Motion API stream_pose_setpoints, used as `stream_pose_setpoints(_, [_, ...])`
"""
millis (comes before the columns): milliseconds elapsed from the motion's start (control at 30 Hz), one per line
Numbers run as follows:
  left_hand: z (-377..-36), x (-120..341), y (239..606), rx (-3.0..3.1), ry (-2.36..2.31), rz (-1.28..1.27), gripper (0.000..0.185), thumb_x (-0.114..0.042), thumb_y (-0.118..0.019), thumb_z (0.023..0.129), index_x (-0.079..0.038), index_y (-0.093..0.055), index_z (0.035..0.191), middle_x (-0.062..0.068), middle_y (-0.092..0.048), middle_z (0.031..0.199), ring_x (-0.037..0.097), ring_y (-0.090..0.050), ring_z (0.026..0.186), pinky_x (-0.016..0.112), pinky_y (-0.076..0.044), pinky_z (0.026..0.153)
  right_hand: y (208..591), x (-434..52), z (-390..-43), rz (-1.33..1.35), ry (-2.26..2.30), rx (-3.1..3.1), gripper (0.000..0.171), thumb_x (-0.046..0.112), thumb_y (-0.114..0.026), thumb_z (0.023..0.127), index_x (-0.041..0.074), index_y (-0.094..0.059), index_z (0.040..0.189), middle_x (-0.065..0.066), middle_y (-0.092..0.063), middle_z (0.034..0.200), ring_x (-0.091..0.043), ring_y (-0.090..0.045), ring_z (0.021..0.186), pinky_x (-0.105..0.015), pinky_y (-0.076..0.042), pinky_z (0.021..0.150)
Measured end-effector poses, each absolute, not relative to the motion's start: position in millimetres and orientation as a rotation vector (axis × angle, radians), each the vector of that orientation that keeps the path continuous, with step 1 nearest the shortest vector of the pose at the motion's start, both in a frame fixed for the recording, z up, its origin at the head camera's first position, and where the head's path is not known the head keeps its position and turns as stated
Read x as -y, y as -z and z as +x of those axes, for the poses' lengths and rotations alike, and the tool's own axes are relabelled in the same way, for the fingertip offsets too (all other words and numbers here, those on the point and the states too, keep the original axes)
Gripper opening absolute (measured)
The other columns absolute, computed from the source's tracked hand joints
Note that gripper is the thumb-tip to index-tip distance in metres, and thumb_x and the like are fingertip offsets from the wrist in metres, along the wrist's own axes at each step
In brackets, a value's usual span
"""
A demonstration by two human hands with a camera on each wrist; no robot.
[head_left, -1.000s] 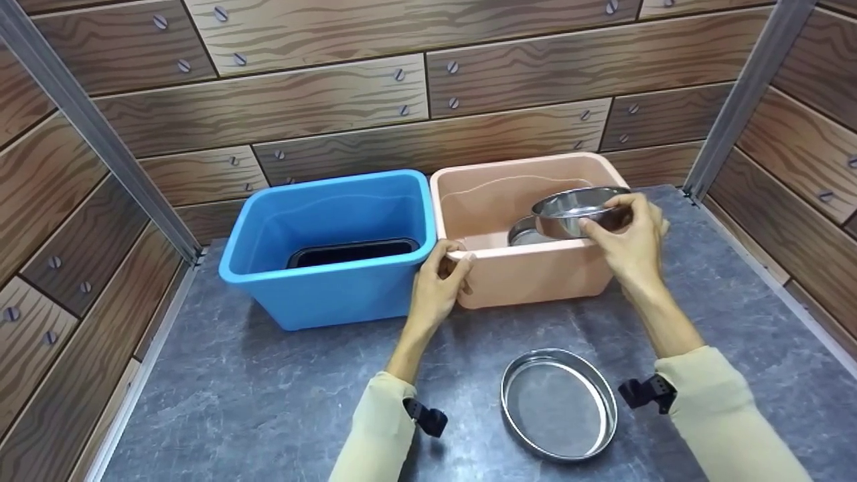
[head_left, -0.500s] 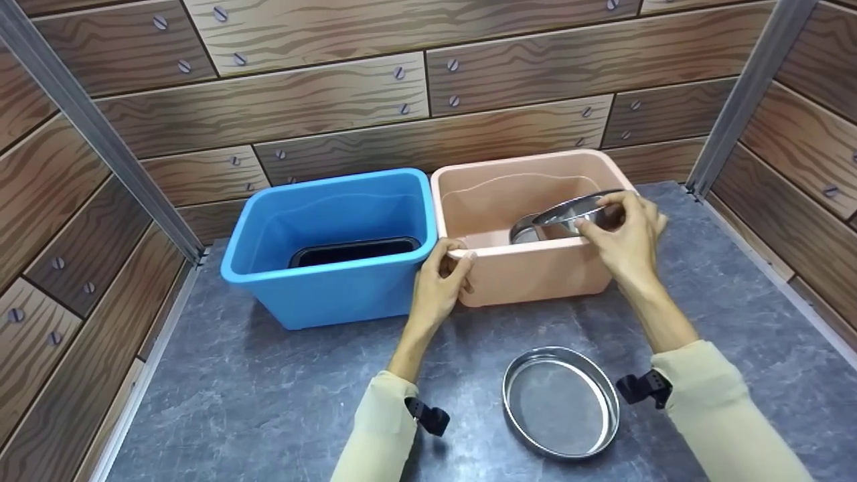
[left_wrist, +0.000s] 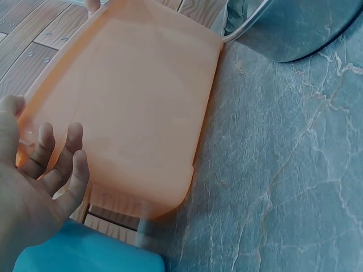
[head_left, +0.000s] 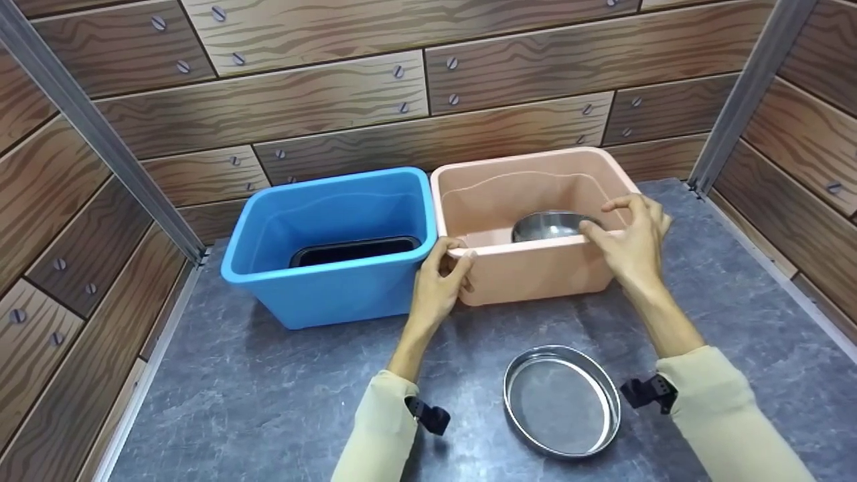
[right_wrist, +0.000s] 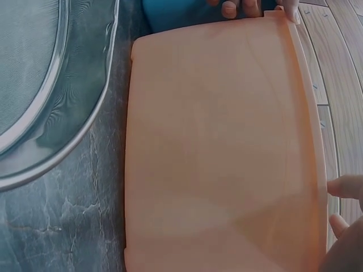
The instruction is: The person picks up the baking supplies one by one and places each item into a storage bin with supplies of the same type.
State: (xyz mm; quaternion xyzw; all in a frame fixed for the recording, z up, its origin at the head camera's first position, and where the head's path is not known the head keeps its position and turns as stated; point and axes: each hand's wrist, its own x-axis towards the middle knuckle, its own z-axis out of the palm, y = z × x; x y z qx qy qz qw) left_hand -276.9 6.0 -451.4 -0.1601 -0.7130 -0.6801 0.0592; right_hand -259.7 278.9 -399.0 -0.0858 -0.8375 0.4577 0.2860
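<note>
A person stands at a grey stone-patterned table (head_left: 268,402) walled with wood-print panels; two plastic tubs sit side by side toward its back edge, touching, a blue tub (head_left: 328,248) on the left and a peach tub (head_left: 529,268) on the right. The left hand (head_left: 438,284) grips the peach tub's front left corner, fingers curled over the rim, apparently to steady it; the right hand (head_left: 629,244) hovers over the tub's front right rim with fingers loosely spread and holding nothing. Just beneath those fingers a round steel sieve (head_left: 549,226) lies inside the peach tub, tilted against its front wall; a second steel sieve (head_left: 561,402) lies flat near the table's front edge, between the forearms; a black rectangular tray (head_left: 355,251) rests in the blue tub.
</note>
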Motion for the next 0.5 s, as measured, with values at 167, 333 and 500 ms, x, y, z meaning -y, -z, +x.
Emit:
stream_pose_setpoints(167, [-282.2,-5.5,459.5,2.152,2.042,-0.494,0.018,-0.033,-0.068,0.092,-0.021,-0.060,0.103,0.026,-0.061,0.074,0.045,-0.063,0.061,0.024,-0.049,0.043,402.0,-281.4,-255.9,-0.156,-1.295,2.173,0.042,0.014,-0.080,0.078,0.003,-0.060,0.113,-0.012,-0.042,0.139,-0.026,-0.028,0.126,-0.043,-0.026,0.107])
stream_pose_setpoints(333, [-282.0,-5.3,459.3,2.157,2.021,-0.509,0.019,-0.039,-0.068,0.091,-0.025,-0.059,0.100,0.022,-0.061,0.071,0.040,-0.064,0.059,0.027,-0.051,0.044,404.9,-284.4,-252.9,-0.108,-1.364,2.123,0.051,0.013,-0.082,0.077,0.008,-0.060,0.123,-0.006,-0.040,0.144,-0.016,-0.029,0.121,-0.031,-0.031,0.098])
stream_pose_setpoints(500, [-281.7,-5.2,458.7,2.163,2.026,-0.503,0.019,-0.040,-0.068,0.091,-0.026,-0.059,0.101,0.023,-0.062,0.072,0.042,-0.064,0.061,0.029,-0.052,0.045,405.4,-286.7,-249.5,-0.091,-1.400,2.101,0.060,0.013,-0.083,0.076,0.013,-0.058,0.130,-0.003,-0.042,0.141,-0.012,-0.031,0.118,-0.028,-0.033,0.097])
